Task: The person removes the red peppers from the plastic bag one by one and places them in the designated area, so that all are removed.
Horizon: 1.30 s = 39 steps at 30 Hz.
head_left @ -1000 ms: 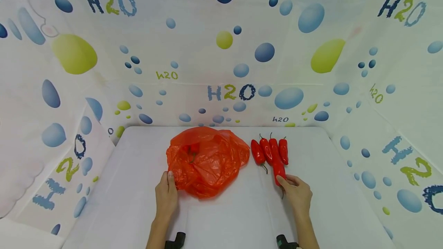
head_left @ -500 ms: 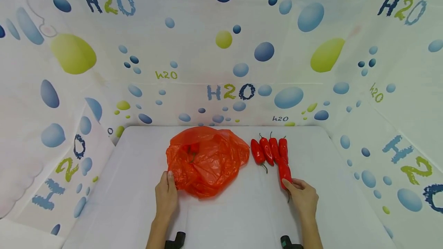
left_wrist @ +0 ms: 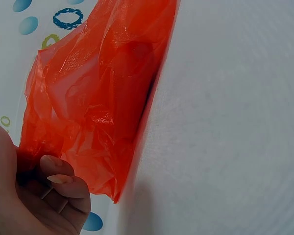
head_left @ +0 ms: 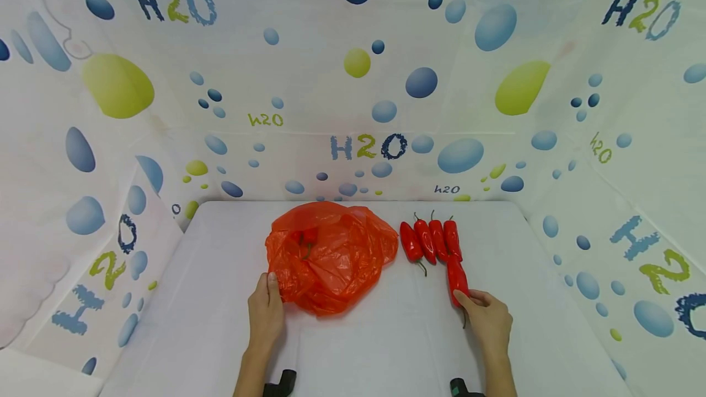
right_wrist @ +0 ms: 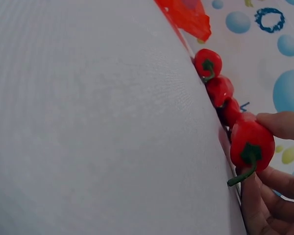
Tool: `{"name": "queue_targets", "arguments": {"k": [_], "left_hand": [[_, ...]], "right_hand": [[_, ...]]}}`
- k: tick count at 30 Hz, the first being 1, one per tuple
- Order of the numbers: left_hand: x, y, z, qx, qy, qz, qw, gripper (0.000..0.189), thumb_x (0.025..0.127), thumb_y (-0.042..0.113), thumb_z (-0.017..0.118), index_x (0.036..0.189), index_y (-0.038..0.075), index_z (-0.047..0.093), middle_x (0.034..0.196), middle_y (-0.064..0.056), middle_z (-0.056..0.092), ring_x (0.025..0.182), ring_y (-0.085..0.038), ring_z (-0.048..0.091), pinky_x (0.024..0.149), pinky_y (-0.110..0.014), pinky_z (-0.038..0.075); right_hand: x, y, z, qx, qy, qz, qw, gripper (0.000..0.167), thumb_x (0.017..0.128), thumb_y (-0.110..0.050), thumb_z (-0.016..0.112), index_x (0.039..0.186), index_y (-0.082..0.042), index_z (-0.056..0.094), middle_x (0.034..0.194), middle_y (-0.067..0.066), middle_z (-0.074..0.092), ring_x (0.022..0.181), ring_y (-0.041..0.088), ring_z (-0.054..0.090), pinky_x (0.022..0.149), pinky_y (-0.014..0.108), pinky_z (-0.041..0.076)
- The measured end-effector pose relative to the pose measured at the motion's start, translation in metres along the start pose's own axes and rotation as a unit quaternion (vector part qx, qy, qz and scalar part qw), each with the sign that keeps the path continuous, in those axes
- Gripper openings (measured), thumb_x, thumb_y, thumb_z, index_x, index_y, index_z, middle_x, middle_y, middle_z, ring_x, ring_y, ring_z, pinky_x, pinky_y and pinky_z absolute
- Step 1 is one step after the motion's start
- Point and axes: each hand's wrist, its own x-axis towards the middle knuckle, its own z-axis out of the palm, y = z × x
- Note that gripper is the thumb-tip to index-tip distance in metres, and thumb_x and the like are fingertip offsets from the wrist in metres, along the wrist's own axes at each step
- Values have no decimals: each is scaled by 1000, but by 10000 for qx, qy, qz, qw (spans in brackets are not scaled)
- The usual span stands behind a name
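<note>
My left hand (head_left: 266, 311) grips the near left edge of a crumpled orange-red plastic bag (head_left: 342, 262); in the left wrist view its fingers curl at the bag's film (left_wrist: 103, 98). Inside the bag's mouth a red pepper with a green stem (head_left: 309, 239) shows. On the right, my right hand (head_left: 488, 318) pinches a long red chili pepper (head_left: 457, 280) near its stem end, thumb on one side and fingers on the other. In the right wrist view this pepper (right_wrist: 252, 139) points its green stem toward the camera. Its far tip meets the end of a pepper (head_left: 451, 239) in the row.
Several red peppers (head_left: 425, 241) lie side by side right of the bag, on a white table (head_left: 364, 354). Behind stands a white backdrop (head_left: 309, 78) printed with blue and green drops. Dark wrist-camera pieces (head_left: 284, 383) show at the lower edge.
My right hand has moved the pinched pepper right and slightly toward me, off the third pepper of the row to the near end of the rightmost one. The left hand and bag stay put.
</note>
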Motion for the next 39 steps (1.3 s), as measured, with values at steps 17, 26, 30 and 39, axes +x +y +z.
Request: {"name": "queue_targets", "arguments": {"k": [17, 26, 30, 39], "left_hand": [[1, 0, -1, -55, -10, -16, 10000, 30, 114, 23, 42, 96, 3, 55, 68, 0, 43, 67, -19, 46, 61, -30, 37], [0, -2, -2, -24, 9, 0, 10000, 30, 114, 23, 42, 96, 3, 56, 69, -1, 44, 68, -19, 46, 62, -30, 38], [0, -1, -2, -32, -35, -27, 10000, 30, 114, 23, 42, 97, 3, 56, 69, 0, 43, 67, -19, 45, 61, -29, 38], [-1, 3, -1, -115, -23, -36, 9999, 29, 114, 22, 43, 96, 3, 55, 69, 0, 42, 67, -19, 45, 61, -29, 37]], "right_hand": [[1, -6, 1, -29, 243, -271, 9993, 51, 91, -44, 80, 117, 0, 74, 106, 23, 75, 91, 36, 71, 59, 28, 51], [-3, -30, 7, 46, 213, -633, 9978, 45, 90, -44, 81, 115, -7, 76, 101, 13, 75, 90, 27, 68, 63, 24, 52], [-5, -47, 9, 85, 290, -1017, 9944, 39, 90, -38, 83, 113, -7, 77, 96, 11, 76, 88, 26, 68, 63, 23, 50], [-5, -77, 26, 257, -86, -1727, 9846, 33, 90, -31, 84, 111, -6, 78, 92, 7, 75, 84, 24, 68, 63, 22, 52]]}}
